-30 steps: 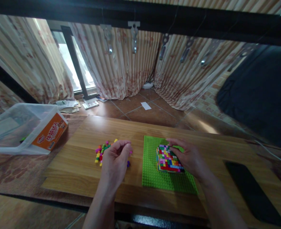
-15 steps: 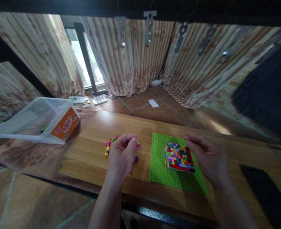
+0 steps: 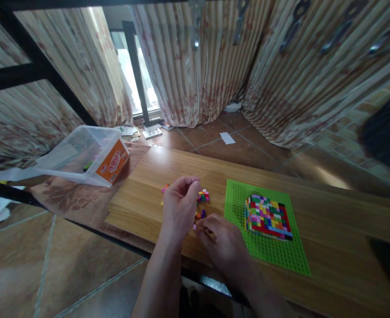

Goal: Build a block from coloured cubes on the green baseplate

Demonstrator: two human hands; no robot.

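Observation:
My left hand (image 3: 181, 204) hovers over the left part of the wooden table with thumb and fingers pinched together; what they hold, if anything, is hidden. Low and to its right, my right hand (image 3: 222, 240) has its fingers curled, the tips close beside a small pink toy brick (image 3: 194, 227). Whether they grip a brick I cannot make out. Loose purple and orange bricks (image 3: 201, 214) lie just above those fingertips, and another small colourful group (image 3: 203, 195) is beside my left hand. A multicoloured brick block (image 3: 268, 216) stands on the green baseplate (image 3: 236, 198), apart from both hands.
A clear plastic bin (image 3: 82, 174) with an orange label lies at the left on a brown cloth (image 3: 82, 203). A dark flat object (image 3: 387, 260) is at the table's right end. Papers (image 3: 151, 132) and striped curtains (image 3: 185, 79) are beyond the wooden table (image 3: 181, 161).
My right hand has moved left from beside the brick block to the loose bricks near my left hand. My left hand keeps its pinch. The whole view has shifted.

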